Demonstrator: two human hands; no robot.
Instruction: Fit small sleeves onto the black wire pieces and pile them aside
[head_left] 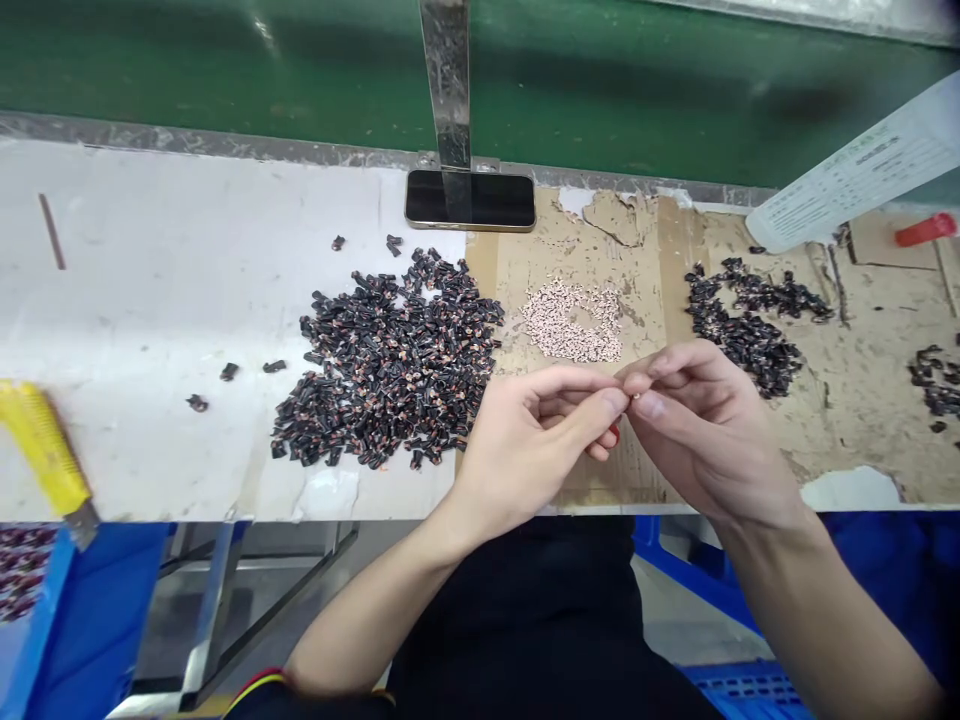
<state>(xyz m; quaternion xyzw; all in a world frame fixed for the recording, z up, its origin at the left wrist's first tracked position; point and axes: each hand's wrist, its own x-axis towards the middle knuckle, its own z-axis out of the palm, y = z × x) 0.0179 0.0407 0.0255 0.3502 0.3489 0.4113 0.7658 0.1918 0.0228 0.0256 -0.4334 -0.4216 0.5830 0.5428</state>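
Over the cardboard, my left hand (pixel 536 440) and my right hand (pixel 701 430) meet at the fingertips, both closed in a pinch. A tiny pale copper-coloured piece (pixel 636 397) shows at my right thumb and forefinger. Whatever my left thumb and forefinger grip is hidden. A bit of something red (pixel 615 432) peeks out by my left fingers; its kind is unclear. Just beyond the hands lies a spread of small copper-coloured pieces (pixel 577 345). To their left is a big heap of small black parts with coppery ends (pixel 390 360). A smaller black heap (pixel 757 345) lies right.
A phone (pixel 470 200) lies at the back by a metal post (pixel 448 85). A yellow utility knife (pixel 45 450) overhangs the front left edge. At the back right are a leaning translucent bottle (pixel 862 165) and a red cap-like piece (pixel 926 229). Blue crates (pixel 105 620) stand below.
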